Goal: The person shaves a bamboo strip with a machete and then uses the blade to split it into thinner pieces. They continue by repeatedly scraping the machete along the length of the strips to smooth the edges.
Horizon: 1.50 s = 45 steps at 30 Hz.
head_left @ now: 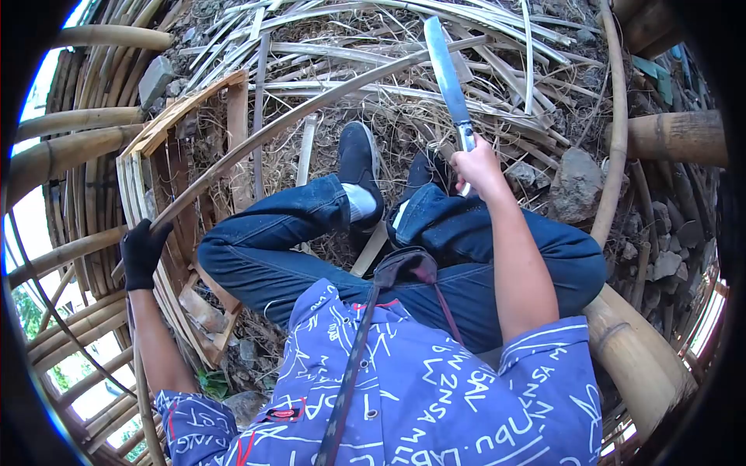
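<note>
My left hand [143, 252], in a black glove, is closed round the near end of a long bamboo strip [311, 105]. The strip slants up across the view, over my left leg's side, towards the upper right. In my bare right hand [477, 167] is the handle of a machete [446, 74], its broad blade pointing up and slightly left. The blade's upper part overlaps the far end of the strip in this view. Below the right hand lies my bent right knee, and a dark shoe [360, 163] shows between the two hands.
Split bamboo strips [365, 54] lie in a loose heap ahead of my feet. At the left stands a wooden crate [167, 128] beside stacked bamboo poles [85, 147]. Rocks [576, 186] and a thick bamboo pole [633, 357] are on the right.
</note>
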Motion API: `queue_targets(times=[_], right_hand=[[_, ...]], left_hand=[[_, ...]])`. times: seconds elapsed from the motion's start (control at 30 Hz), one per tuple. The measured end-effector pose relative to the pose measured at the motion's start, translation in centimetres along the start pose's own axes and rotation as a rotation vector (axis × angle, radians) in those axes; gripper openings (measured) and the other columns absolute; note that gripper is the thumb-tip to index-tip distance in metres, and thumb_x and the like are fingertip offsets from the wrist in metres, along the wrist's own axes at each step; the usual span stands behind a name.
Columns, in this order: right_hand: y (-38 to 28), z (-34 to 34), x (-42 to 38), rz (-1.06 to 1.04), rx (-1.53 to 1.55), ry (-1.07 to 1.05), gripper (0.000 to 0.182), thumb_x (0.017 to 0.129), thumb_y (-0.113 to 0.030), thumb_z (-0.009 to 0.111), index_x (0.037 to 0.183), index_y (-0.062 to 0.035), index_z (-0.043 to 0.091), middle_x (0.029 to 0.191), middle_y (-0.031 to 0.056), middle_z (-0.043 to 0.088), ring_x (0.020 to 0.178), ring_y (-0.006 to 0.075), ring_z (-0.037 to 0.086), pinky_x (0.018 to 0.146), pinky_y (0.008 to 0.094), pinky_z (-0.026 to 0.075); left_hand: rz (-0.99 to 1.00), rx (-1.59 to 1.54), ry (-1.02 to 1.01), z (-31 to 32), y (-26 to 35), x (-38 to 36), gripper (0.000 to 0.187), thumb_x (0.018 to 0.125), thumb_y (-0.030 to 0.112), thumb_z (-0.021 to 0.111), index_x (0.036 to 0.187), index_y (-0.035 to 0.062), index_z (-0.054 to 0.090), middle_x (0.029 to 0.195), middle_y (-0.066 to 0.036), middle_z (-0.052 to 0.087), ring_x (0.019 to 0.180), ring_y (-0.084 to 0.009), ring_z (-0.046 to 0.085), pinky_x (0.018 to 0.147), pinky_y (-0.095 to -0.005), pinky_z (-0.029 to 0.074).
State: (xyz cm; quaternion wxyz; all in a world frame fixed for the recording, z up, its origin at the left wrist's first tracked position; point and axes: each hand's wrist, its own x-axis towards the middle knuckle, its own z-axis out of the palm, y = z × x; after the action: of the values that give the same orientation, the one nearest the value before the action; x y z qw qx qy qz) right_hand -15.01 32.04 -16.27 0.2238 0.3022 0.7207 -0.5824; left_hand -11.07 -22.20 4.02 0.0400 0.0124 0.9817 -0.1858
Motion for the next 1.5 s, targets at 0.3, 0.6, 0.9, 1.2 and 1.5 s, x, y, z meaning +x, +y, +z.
queue_targets(times=[0.3,0.6,0.9,1.2,1.5], right_hand=[[0.1,1.0,-0.2,-0.051,0.011,-0.025,0.027,0.069,0.002,0.055,0.096,0.0013,0.047,0.061,0.0076,0.052,0.039,0.0181,0.053,0.033,0.0343,0.046],[0.0,0.6,-0.2,-0.1,0.054,0.012,0.03,0.069,0.0,0.06,0.098,0.0035,0.05,0.059,0.0064,0.053,0.039,0.0165,0.053,0.034,0.0324,0.045],[-1.3,0.0,-1.3,-0.487,-0.073,0.2,0.031,0.074,-0.017,0.069,0.094,0.0034,0.058,0.068,0.009,0.058,0.061,0.0181,0.056,0.06,0.0327,0.045],[-3.8,1.0,-4.6,-0.669,0.089,-0.009,0.025,0.078,-0.011,0.071,0.095,-0.0016,0.055,0.066,0.0029,0.058,0.057,0.0103,0.051,0.056,0.0261,0.043],[-6.2,0.9,-6.6,-0.704,-0.106,-0.012,0.028,0.076,-0.016,0.072,0.093,-0.0025,0.055,0.085,0.0117,0.063,0.077,0.0186,0.059,0.072,0.0319,0.047]], left_hand=[[-0.015,-0.016,0.053,-0.2,0.2,0.3,0.047,0.076,0.05,0.069,0.064,0.0065,0.055,0.06,-0.017,0.058,0.062,-0.0377,0.06,0.056,-0.0446,0.046],[0.022,-0.165,0.212,0.1,1.1,-1.8,0.023,0.079,0.029,0.07,0.074,0.0099,0.059,0.065,-0.015,0.059,0.062,-0.0342,0.06,0.054,-0.0417,0.045],[-0.104,0.076,0.57,-3.7,3.4,-2.6,0.009,0.075,0.009,0.066,0.078,0.0066,0.058,0.074,-0.013,0.058,0.073,-0.0344,0.057,0.069,-0.0433,0.044],[-0.328,0.082,0.608,-1.2,7.0,-5.6,0.033,0.073,0.03,0.075,0.063,0.0086,0.053,0.066,-0.01,0.055,0.068,-0.0324,0.056,0.064,-0.0426,0.042],[-0.393,-0.079,0.522,2.2,4.1,-8.0,0.029,0.074,0.025,0.072,0.065,0.0069,0.051,0.066,-0.014,0.054,0.068,-0.0365,0.055,0.063,-0.045,0.041]])
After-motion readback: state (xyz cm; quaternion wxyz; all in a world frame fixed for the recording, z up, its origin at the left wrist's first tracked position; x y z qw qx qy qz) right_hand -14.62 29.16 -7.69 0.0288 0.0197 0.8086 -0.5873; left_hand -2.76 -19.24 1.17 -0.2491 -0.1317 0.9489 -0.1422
